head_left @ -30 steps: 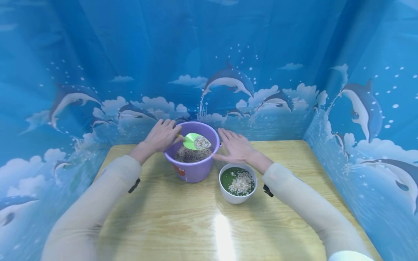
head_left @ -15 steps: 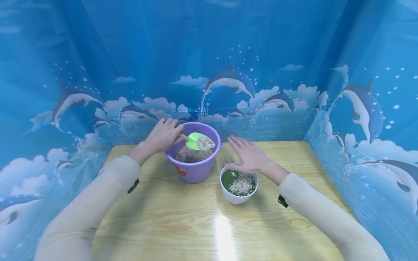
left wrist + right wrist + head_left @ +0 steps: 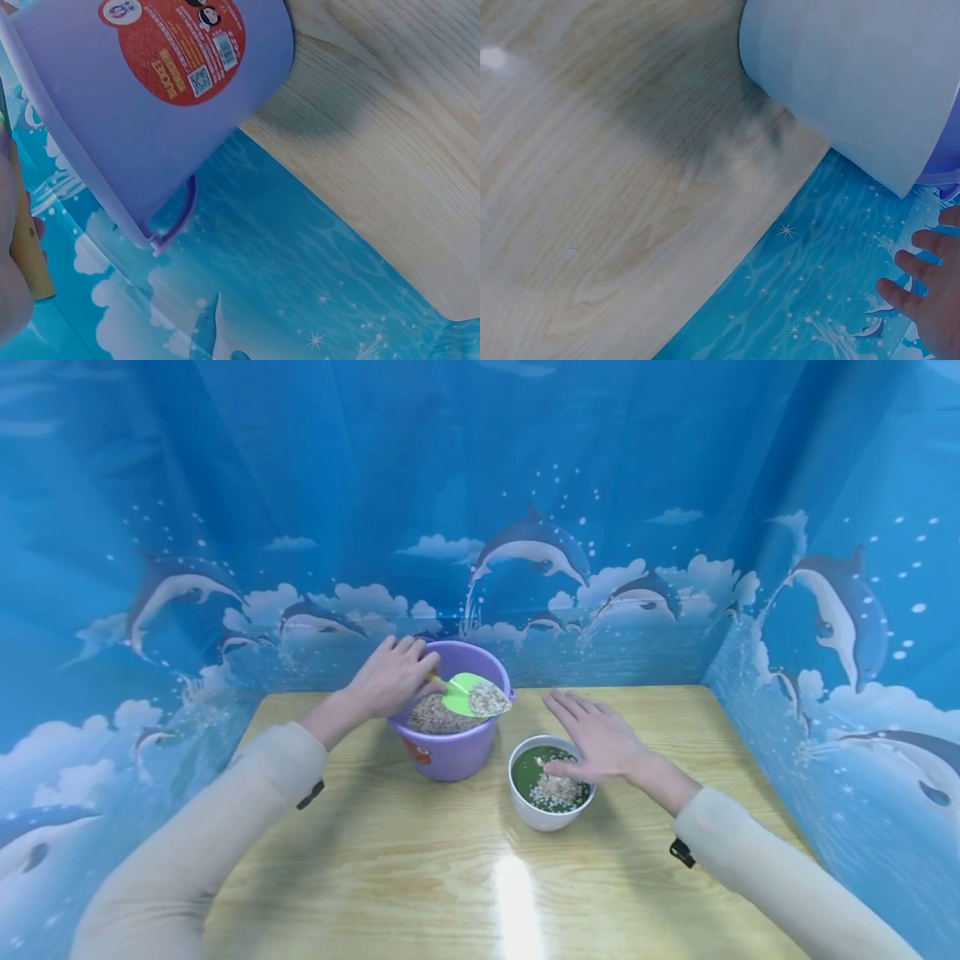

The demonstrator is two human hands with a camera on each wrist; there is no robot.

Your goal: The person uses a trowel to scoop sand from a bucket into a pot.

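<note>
My left hand point(image 3: 393, 677) grips the yellow handle point(image 3: 28, 240) of a small green shovel point(image 3: 461, 693). Pale gravel point(image 3: 487, 699) lies heaped in the shovel's blade, which is over the right rim of a purple bucket point(image 3: 450, 753). Darker gravel point(image 3: 442, 718) covers the bottom of that bucket. To its right stands a white pot point(image 3: 543, 818) with a green inside, part of it covered by pale pebbles point(image 3: 558, 792). My right hand point(image 3: 603, 743) hovers with straight fingers above the pot's right rim, holding nothing; its thumb overlaps the pot's opening in the head view.
Both containers stand on a wood-grain table point(image 3: 390, 868). A blue dolphin-print curtain point(image 3: 420, 485) rises behind the table and along both sides. The bucket's purple handle point(image 3: 184, 217) hangs down at its side in the left wrist view.
My left hand has carried the loaded shovel rightward, from over the bucket's middle to its right rim. My right hand has drawn away from the bucket, to the right and slightly nearer.
</note>
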